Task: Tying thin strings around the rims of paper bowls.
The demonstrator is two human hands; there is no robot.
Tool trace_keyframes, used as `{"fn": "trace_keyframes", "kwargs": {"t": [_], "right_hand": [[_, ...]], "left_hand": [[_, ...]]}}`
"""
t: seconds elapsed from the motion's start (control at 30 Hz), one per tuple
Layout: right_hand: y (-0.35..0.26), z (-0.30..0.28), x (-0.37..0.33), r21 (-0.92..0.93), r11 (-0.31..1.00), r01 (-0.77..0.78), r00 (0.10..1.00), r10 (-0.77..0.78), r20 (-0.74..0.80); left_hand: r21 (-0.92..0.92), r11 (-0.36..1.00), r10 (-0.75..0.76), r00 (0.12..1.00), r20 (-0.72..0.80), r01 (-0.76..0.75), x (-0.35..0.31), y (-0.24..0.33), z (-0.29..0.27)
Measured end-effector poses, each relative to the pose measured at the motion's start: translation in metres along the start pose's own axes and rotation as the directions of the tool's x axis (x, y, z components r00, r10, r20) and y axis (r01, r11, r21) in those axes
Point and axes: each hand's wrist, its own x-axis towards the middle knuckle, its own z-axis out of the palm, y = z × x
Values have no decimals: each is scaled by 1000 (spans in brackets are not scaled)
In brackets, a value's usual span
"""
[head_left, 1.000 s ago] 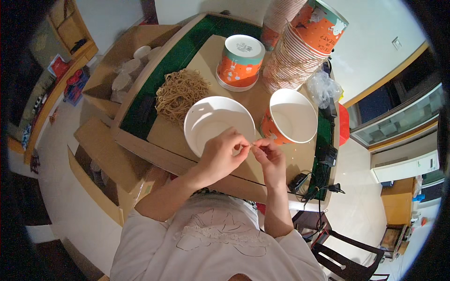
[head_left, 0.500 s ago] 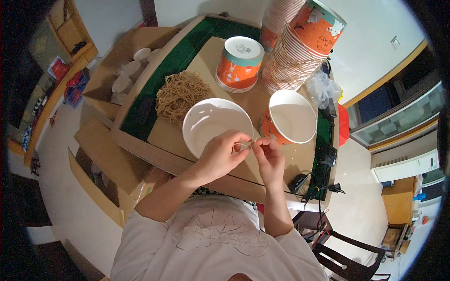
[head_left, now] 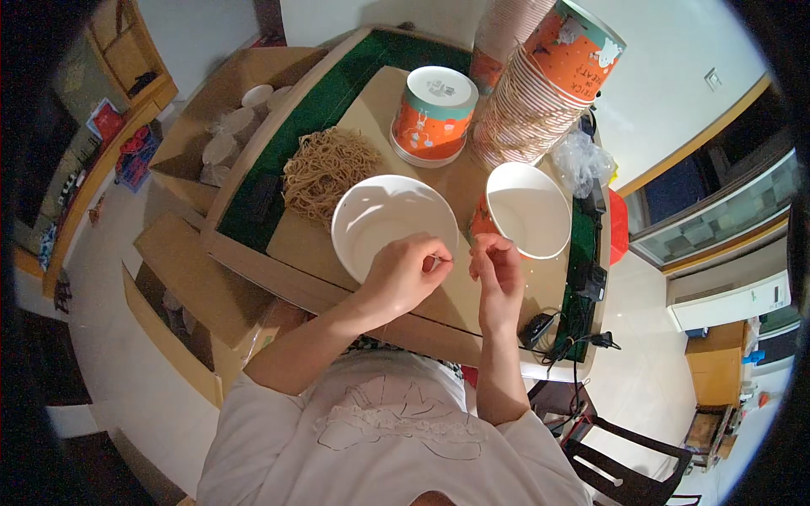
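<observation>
My left hand (head_left: 405,274) is closed in a pinch over the near right rim of a white paper bucket (head_left: 354,221), with a bit of thin, pale cord (head_left: 435,260) at its fingertips. A short gap to the right, my right hand (head_left: 498,271) has its thumb and fingers curled together; whatever they hold is hidden. Just behind the right hand, a second bucket (head_left: 531,207), orange outside and white inside, leans with its mouth toward me. A tangled heap of tan cords (head_left: 327,175) lies behind the left bucket.
An upside-down orange and green bucket (head_left: 434,118) stands at the back, beside a tall leaning stack of nested buckets (head_left: 536,105). Clear plastic bags (head_left: 582,164) and black power cables (head_left: 578,325) line the table's right side. Open cardboard boxes (head_left: 194,126) sit to the left.
My hands were together at the fingertips with a thin cord between them. Now they are apart; the right hand has moved slightly right and up.
</observation>
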Motion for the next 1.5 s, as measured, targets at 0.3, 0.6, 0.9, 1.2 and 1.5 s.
{"fn": "trace_keyframes", "kwargs": {"t": [0.3,0.6,0.9,1.2,1.5], "right_hand": [[8,-10,0,-330,933,147,975,-81,207],[6,-2,-1,-531,813,240,962,-124,245],[15,3,-3,-533,810,244,966,-157,204],[11,2,-4,-538,797,273,957,-171,234],[14,-2,-3,-362,911,199,976,-152,155]], "left_hand": [[18,999,-28,999,21,27,0,1,0],[-84,995,48,997,-68,-54,4,5,-1],[-166,985,16,990,-138,-39,6,7,-5],[-226,971,30,982,-187,-73,3,2,1],[-25,1000,10,1000,-4,-10,-3,10,-16]]}}
